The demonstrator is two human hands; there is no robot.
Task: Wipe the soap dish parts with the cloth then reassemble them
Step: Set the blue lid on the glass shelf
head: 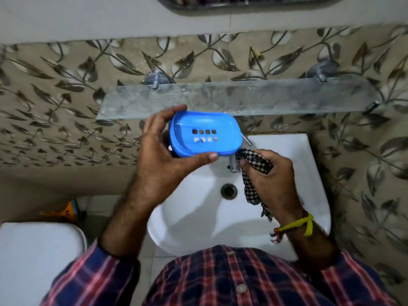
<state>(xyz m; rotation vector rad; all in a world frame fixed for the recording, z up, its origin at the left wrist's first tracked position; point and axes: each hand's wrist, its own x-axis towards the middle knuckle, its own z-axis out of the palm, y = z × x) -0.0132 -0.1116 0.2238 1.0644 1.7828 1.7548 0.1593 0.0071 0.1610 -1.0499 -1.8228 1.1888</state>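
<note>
My left hand (164, 155) holds a blue plastic soap dish (204, 133) above the back of the sink, fingers at its left end and thumb under its near edge. The dish faces me, showing a tray with two rows of square drain holes. Whether a second part sits under the tray I cannot tell. My right hand (270, 180) is closed on a black-and-white checked cloth (254, 171), just right of and below the dish. The cloth's loose end hangs down over the basin.
A white sink (198, 217) with a drain (229, 190) and a metal tap (233, 163) lies below the hands. A glass shelf (265, 98) on metal brackets runs along the leaf-patterned wall right behind the dish. A white toilet tank lid (37, 257) is at lower left.
</note>
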